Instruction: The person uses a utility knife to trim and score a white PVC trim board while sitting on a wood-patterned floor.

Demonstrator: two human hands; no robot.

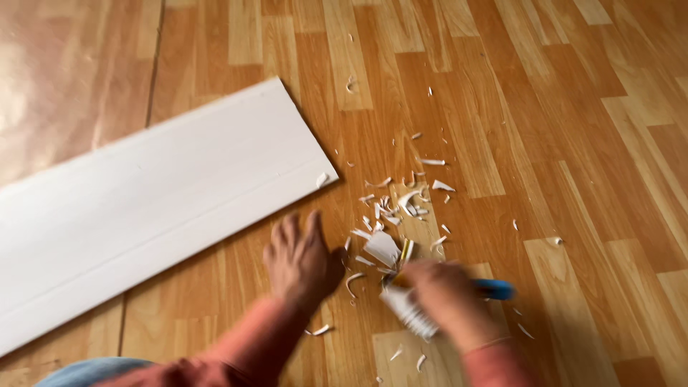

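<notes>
While the right hand [448, 301] grips the blue-handled brush [412, 312] over the white shavings [387, 215] on the wood floor [573, 143], keep the open, empty left hand [301, 261] low beside them as a stop.

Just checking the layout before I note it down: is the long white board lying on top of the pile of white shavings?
No, the white board lies flat on the wooden floor left of the shavings, which sit scattered beside its corner.

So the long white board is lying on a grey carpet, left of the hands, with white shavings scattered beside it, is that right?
Not quite: in the head view the white board lies on a wood-pattern floor, not grey carpet. It is left of the hands, with white shavings beside it.
</notes>
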